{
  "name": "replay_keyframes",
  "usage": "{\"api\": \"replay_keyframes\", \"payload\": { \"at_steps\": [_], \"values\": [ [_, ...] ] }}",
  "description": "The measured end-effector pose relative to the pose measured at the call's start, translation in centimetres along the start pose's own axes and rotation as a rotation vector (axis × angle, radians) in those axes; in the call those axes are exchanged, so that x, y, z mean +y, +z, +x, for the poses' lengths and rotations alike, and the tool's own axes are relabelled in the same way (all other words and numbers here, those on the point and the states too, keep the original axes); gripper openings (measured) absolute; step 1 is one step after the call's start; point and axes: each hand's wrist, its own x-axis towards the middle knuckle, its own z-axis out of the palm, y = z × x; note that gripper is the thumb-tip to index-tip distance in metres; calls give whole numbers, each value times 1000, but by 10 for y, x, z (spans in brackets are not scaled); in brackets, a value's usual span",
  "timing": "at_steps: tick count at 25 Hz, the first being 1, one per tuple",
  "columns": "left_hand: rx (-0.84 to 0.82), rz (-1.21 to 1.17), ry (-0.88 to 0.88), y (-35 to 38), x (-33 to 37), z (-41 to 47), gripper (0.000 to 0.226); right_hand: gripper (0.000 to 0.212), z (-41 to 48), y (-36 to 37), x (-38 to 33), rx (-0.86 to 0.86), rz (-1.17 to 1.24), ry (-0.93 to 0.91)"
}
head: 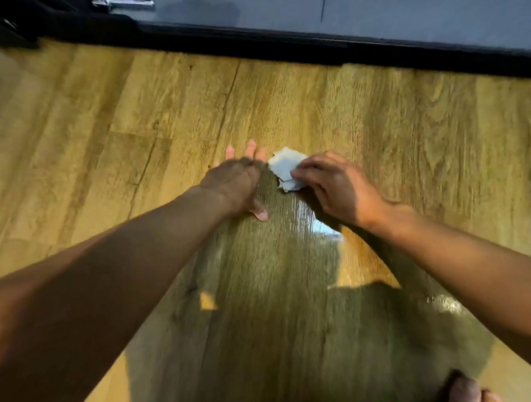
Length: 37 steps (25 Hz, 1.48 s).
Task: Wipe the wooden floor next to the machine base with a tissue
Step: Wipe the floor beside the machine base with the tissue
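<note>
A crumpled white tissue lies on the wooden floor in the middle of the view. My right hand holds it down, its curled fingers over the tissue's right part. Just left of the tissue, my left hand rests flat on the boards with fingers spread and thumb pointing back toward me. The dark grey machine base with its black bottom edge runs across the top, a short way beyond both hands.
A chrome metal part sits on the base at the top left. A glossy patch shines on the floor below my right wrist. My bare toes show at the bottom edge. The picture is blurred.
</note>
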Motion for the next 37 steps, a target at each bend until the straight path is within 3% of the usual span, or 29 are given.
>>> {"api": "replay_keyframes", "payload": {
  "at_steps": [5, 10, 11, 14, 16, 18, 20, 23, 24, 25, 28, 29, 30, 34, 35, 37],
  "values": [
    [-7, -7, 3, 2, -14, -7, 126, 28, 24, -4, -5, 136, 10, 369],
    [-94, 84, -11, 15, -33, -13, 132, 36, -100, 22, -70, -8, 82, -148],
    [-90, 82, -11, 15, -33, -13, 132, 35, -90, 19, -63, -14, 55, -98],
    [-63, 89, -23, 12, -29, -16, 132, 32, -55, 13, -60, 136, 49, 285],
    [-48, 140, -16, 11, -27, -17, 133, 32, -77, 27, -83, 116, 37, 204],
    [-40, 183, -35, 9, -28, -17, 139, 32, -106, 33, -100, 1, 41, -84],
    [-53, 190, -65, 3, -28, -15, 146, 32, -87, 22, -73, -61, 22, -171],
    [-92, 192, -50, -4, -30, -8, 146, 32, -9, 4, -23, 46, -50, 200],
    [-94, 180, -38, -7, -34, -5, 142, 30, 7, 4, -17, 87, -75, 245],
    [-98, 159, -27, -9, -38, -4, 137, 29, 15, 9, -18, 110, -100, 208],
    [-93, 136, -39, -8, -41, -1, 134, 30, 11, 11, -21, -18, -90, -171],
    [-91, 132, -42, -7, -40, -1, 135, 32, 24, 3, -8, -32, -88, -186],
    [-91, 124, -42, -7, -38, 0, 136, 32, 46, -4, 8, -15, -117, -147],
    [-84, 96, -49, -9, -38, -1, 137, 28, 139, -21, 62, 168, -93, 317],
    [-79, 111, -49, -8, -38, 0, 137, 27, 140, -16, 59, 185, -97, 340],
    [-72, 159, -40, -4, -37, 0, 137, 28, 116, -2, 37, 103, -68, 176]
  ]
}}
